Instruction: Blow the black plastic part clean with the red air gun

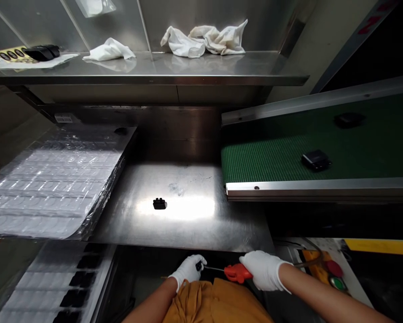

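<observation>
A small black part (199, 266) is pinched in the gloved left hand (188, 270), and a red-handled tool (233, 272) is gripped in the gloved right hand (263, 269), its thin tip set against the part. Another black part (159, 204) is seen on the steel table (188, 224). Two more are carried on the green conveyor (271, 152). Clear trays (53, 188) are stacked at the left, and cloths (204, 40) are left on the shelf (147, 72).

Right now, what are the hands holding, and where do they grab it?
The right hand grips a red-handled tool by its handle. The left hand pinches a small black part at the tool's tip.
</observation>
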The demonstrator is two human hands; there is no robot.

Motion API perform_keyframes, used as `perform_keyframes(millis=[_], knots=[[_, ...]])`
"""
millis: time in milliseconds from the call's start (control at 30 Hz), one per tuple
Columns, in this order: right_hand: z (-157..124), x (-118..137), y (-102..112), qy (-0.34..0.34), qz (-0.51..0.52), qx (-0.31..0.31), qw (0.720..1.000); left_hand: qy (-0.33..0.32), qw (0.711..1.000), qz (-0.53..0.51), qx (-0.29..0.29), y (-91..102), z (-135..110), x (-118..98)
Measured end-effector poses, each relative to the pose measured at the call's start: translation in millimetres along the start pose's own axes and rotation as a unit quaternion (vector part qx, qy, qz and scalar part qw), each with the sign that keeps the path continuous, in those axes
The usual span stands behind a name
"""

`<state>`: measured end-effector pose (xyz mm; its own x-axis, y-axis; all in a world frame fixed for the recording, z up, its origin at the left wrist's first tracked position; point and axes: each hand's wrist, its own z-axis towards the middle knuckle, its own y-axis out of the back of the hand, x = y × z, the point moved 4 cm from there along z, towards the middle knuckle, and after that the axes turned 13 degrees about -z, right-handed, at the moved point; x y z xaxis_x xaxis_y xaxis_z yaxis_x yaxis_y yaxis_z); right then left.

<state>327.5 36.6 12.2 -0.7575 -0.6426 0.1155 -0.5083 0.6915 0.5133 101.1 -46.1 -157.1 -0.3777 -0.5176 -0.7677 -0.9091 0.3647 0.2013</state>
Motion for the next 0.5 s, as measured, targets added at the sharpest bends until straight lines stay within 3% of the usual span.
perform_keyframes(millis=[133, 333, 400, 500], knots=[[-4, 6, 7, 0.017, 0.004, -0.027, 0.999, 0.006, 0.999, -0.048, -0.012, 2.0, -4, -13], [-23, 12, 31, 0.08, 0.033, -0.215, 0.973, 0.04, 0.987, -0.157, -0.019, 7.3, -22, -48], [-40, 8, 43, 0.088, 0.045, -0.294, 0.951, 0.048, 0.973, -0.227, 0.0, 15.3, -41, -70], [-81, -7, 70, 0.098, 0.024, -0.465, 0.879, 0.031, 0.906, -0.421, 0.041, 30.9, -77, -119]])
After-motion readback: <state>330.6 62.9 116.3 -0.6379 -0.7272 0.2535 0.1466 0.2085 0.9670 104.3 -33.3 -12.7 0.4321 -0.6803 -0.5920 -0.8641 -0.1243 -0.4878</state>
